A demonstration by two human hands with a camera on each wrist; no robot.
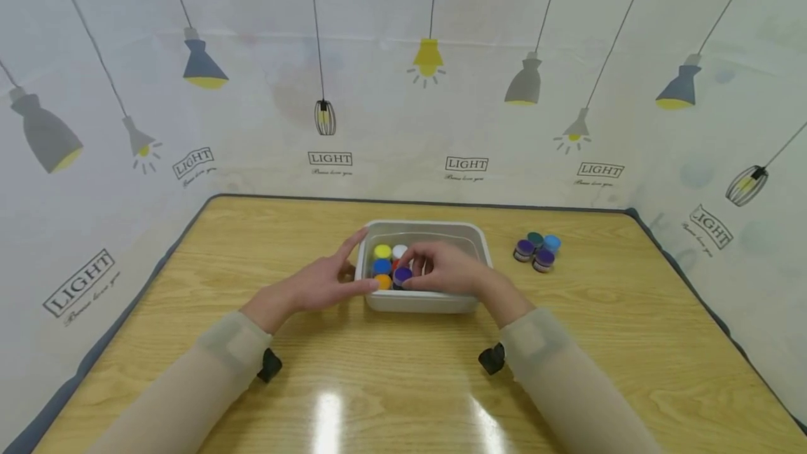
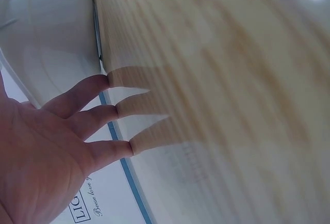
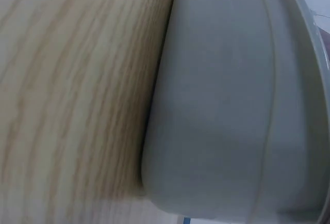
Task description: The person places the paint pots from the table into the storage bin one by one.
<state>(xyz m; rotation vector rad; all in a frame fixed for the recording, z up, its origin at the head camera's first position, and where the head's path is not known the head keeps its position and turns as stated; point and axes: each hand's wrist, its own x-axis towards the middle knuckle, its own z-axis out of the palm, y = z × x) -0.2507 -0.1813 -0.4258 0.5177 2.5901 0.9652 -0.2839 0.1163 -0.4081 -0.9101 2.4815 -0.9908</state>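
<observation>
A white rectangular plastic tray (image 1: 466, 228) stands on the wooden table, with small paint jars grouped at its left end. Their lids show yellow (image 1: 382, 251), white (image 1: 400, 251), blue (image 1: 381, 267), orange (image 1: 382, 281) and a partly covered red. My right hand (image 1: 450, 268) reaches over the front rim and pinches a purple-lidded jar (image 1: 403, 275) inside the tray. Spread along the tray's left end, my left hand (image 1: 321, 282) has its index finger at the rim and thumb at the front left corner. In the left wrist view its other fingertips (image 2: 124, 149) touch the table.
Right of the tray stand several more jars: two purple-lidded (image 1: 524, 250), one dark green (image 1: 535, 239) and one light blue (image 1: 551, 242). A wall cloth printed with lamps (image 1: 429, 54) surrounds the table (image 1: 391, 384) at the back and sides.
</observation>
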